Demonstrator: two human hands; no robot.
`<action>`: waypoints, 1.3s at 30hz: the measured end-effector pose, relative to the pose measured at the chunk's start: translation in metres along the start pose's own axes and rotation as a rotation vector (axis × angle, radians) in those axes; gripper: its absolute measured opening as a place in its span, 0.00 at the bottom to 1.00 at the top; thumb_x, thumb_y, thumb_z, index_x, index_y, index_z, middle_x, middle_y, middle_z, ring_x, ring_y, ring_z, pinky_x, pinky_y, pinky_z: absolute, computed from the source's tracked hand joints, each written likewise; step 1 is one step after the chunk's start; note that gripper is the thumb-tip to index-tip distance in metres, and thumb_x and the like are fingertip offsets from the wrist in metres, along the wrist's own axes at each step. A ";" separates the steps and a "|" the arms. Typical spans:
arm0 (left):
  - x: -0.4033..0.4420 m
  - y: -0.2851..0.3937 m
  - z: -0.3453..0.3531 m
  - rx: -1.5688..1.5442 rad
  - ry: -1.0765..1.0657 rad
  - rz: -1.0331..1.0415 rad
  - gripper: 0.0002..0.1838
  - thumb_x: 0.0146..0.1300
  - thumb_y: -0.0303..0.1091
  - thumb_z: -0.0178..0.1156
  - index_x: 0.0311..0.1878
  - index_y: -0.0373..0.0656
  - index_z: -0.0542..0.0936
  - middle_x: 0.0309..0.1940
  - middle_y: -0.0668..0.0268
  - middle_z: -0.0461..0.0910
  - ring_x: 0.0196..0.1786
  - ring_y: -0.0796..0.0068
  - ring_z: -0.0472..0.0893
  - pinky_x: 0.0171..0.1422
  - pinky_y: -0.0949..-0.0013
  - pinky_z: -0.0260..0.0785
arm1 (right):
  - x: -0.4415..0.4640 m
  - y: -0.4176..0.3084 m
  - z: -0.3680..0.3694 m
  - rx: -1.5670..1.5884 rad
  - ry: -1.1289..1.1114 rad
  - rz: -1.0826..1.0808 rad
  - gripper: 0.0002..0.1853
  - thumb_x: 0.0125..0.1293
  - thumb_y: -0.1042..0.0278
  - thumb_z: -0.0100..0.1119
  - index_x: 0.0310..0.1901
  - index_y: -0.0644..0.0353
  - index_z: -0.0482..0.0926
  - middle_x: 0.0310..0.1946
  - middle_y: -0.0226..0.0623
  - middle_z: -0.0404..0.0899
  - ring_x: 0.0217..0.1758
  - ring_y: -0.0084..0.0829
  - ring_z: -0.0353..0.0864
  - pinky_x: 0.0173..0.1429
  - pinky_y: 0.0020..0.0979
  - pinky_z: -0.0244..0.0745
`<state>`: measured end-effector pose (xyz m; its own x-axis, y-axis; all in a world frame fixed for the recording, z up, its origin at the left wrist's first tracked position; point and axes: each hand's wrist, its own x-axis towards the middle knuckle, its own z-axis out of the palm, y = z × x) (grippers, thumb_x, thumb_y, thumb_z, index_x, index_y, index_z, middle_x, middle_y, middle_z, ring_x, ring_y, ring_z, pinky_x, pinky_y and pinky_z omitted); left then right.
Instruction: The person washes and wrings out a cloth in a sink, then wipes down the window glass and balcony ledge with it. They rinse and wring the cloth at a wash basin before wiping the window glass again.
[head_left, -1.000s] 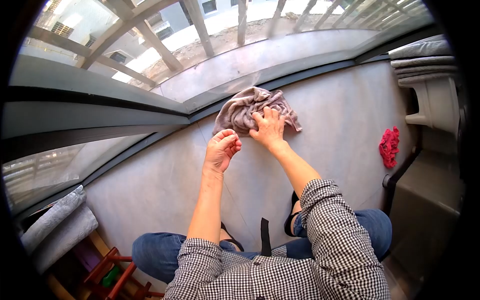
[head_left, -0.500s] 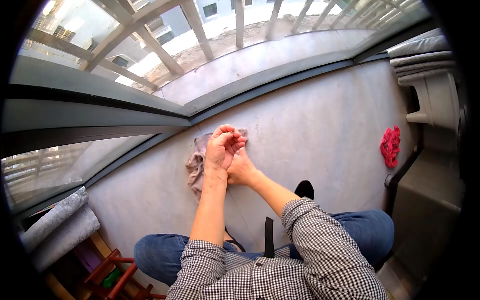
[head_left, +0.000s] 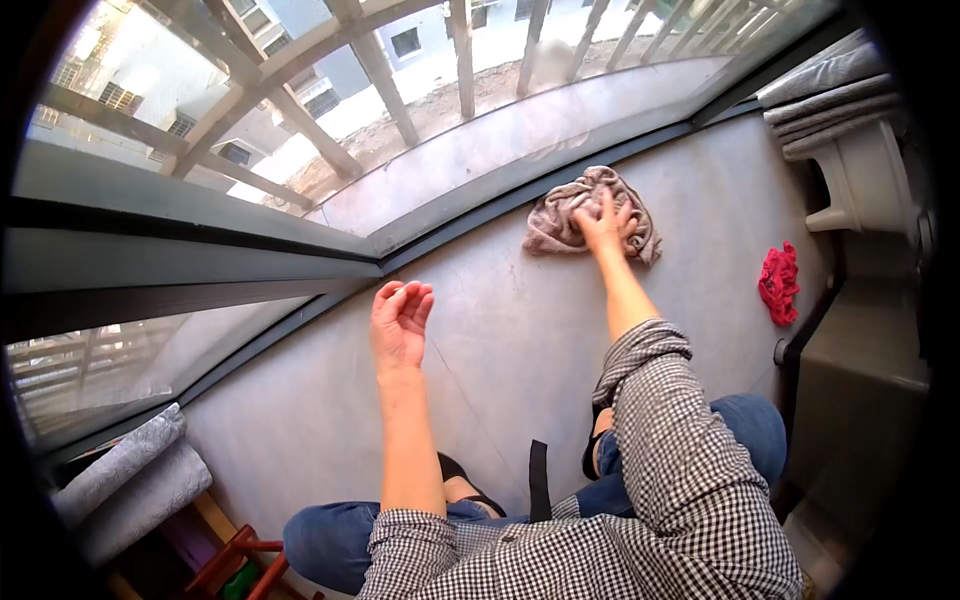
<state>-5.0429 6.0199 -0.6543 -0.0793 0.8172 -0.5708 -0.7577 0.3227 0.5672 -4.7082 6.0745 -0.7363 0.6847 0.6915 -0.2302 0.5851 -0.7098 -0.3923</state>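
Observation:
A crumpled grey-brown cleaning cloth point(head_left: 551, 222) lies on the pale tiled floor point(head_left: 500, 340), close to the dark window track. My right hand point(head_left: 606, 222) presses down on it, fingers digging into its folds. Further left, my left hand point(head_left: 402, 325) is raised above the floor, palm up. Its fingers are curled in and held together. Whether something small sits between those fingertips I cannot make out.
Glass panels and a dark metal frame point(head_left: 200, 235) run along the far side. A red cloth point(head_left: 778, 284) lies at the right, near a grey plastic stool point(head_left: 862, 180) with folded towels point(head_left: 830, 95). Rolled grey mats point(head_left: 135, 475) and a red wooden stool point(head_left: 235, 560) are lower left.
My right hand has moved the cleaning cloth to the right and farther away, toward the window track. My left hand has shifted left and slightly nearer, apart from my right hand.

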 end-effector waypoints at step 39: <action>-0.080 0.139 -0.317 1.458 0.759 0.409 0.04 0.60 0.26 0.51 0.36 0.42 0.74 0.26 0.57 0.81 0.33 0.56 0.82 0.39 0.60 0.72 | -0.417 -0.306 0.208 -0.455 -0.435 -1.874 0.12 0.60 0.61 0.52 0.45 0.49 0.76 0.59 0.36 0.69 0.60 0.34 0.68 0.53 0.63 0.59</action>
<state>-5.3470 5.8474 -0.7182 -0.7027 0.6957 -0.1490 0.5390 0.6573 0.5267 -5.2626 6.0313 -0.7053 -0.9081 0.4140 -0.0636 0.4187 0.8941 -0.1590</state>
